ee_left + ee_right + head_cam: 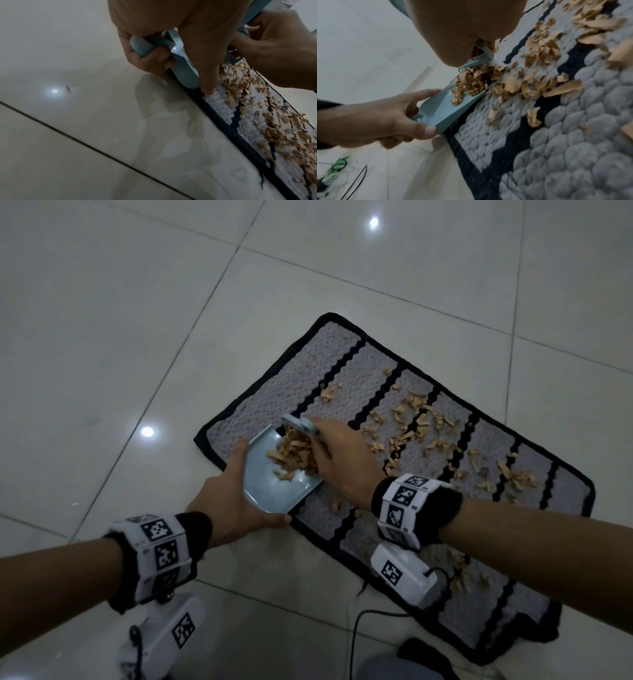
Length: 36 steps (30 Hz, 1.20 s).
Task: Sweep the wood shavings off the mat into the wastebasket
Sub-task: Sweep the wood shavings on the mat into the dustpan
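Observation:
A grey mat [346,361] with black zigzag stripes lies on the tiled floor, strewn with tan wood shavings [414,419]. My left hand [233,498] grips a light blue dustpan [274,484] by its handle [142,46], with the pan's lip on the mat's near-left edge. A heap of shavings [291,453] lies in the pan's mouth. My right hand [339,460] grips a small blue brush [299,424] and holds its head against that heap. In the right wrist view the dustpan [443,109] and the shavings [471,82] at its lip show clearly. No wastebasket is in view.
Glossy white floor tiles [120,320] surround the mat, with dark grout lines and ceiling-light reflections. A black cable [356,642] runs over the floor near my body. More shavings [459,573] lie on the mat's near-right part under my right forearm.

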Motion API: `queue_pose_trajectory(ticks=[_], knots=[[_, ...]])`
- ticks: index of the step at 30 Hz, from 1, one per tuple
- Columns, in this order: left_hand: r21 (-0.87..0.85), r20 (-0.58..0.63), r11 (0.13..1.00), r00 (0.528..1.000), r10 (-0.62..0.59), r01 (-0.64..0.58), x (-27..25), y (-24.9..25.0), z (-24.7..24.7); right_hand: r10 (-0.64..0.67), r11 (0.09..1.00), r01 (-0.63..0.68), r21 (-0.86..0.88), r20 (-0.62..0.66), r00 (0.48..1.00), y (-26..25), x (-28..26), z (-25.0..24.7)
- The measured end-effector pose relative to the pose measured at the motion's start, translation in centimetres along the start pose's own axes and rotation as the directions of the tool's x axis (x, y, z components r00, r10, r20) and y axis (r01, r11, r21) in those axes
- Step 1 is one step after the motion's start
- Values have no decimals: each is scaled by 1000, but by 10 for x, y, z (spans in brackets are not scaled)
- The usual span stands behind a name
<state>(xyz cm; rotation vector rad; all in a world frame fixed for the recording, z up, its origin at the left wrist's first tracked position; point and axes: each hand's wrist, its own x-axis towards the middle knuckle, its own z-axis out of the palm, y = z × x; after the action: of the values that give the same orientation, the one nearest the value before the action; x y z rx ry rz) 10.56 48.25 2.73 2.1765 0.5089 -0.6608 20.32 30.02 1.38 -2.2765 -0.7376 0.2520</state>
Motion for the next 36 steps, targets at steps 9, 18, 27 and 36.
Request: queue_pose_trajectory(ticks=[9,18,27,36], knots=[[-97,-49,991,995,90,-94,-2,1,4,-213,977,210,32,104,972,-13,-23,5],[-64,-6,996,998,57,-57,1,-2,5,-60,992,54,110,46,997,-4,0,-24],[-18,11,999,999,49,-49,17,13,-6,258,958,-228,176,-175,950,32,53,-63],[82,43,996,998,40,-44,41,24,-23,144,984,-162,-70,-212,967,37,66,-51]])
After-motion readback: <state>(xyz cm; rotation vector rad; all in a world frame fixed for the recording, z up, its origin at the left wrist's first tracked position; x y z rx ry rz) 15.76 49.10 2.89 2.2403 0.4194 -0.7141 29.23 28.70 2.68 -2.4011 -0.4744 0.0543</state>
